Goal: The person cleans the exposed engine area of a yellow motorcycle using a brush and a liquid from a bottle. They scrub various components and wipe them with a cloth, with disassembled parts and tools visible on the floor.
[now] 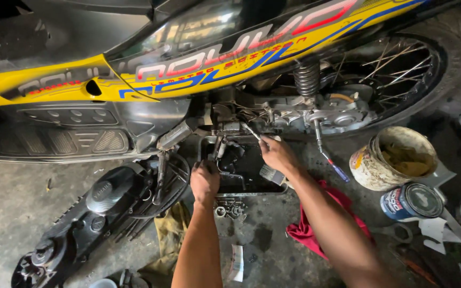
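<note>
A yellow and black motorcycle [198,58] stands across the top of the view, its side cover off. My left hand [205,180] is closed around a dark metal part that reaches up under the engine, over a black oil tray [249,188]. My right hand [276,153] grips a slim metal tool [252,131] pointed at the engine's underside. A paintbrush [271,175] rests on the tray's right edge below that hand.
A removed black engine cover [92,213] lies at lower left. Loose bolts [229,209] sit beside the tray. A red rag [308,226], a dirty grease bucket [396,157], a blue tin [412,201] and a stuck-in screwdriver [327,154] are to the right.
</note>
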